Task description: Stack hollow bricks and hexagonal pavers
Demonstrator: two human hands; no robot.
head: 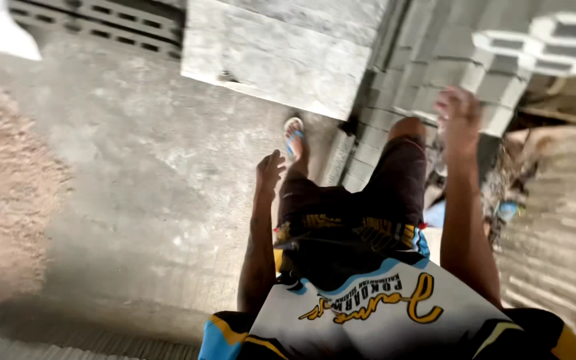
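Head view, looking straight down the body onto a concrete floor [135,173]. Left hand [269,172] hanging beside the left thigh, fingers loosely curled, empty, touching nothing. Right hand [458,119] raised and blurred, fingers spread apart, holding nothing; just beyond it, up and to the right, a grey hollow block [501,93] on top of a stack of the same blocks [401,87]. Whether the fingertips touched that block: cannot tell through the blur. More hollow blocks [561,43] at the far right corner, bright in the light. Large solid concrete slab [281,53] far and centre, well apart from the left hand. One foot in a blue sandal [294,137] planted on the floor just beyond the left hand. Sandy heap [8,193] along the left edge. Corrugated sheet [561,233] at the right, beside the right forearm.
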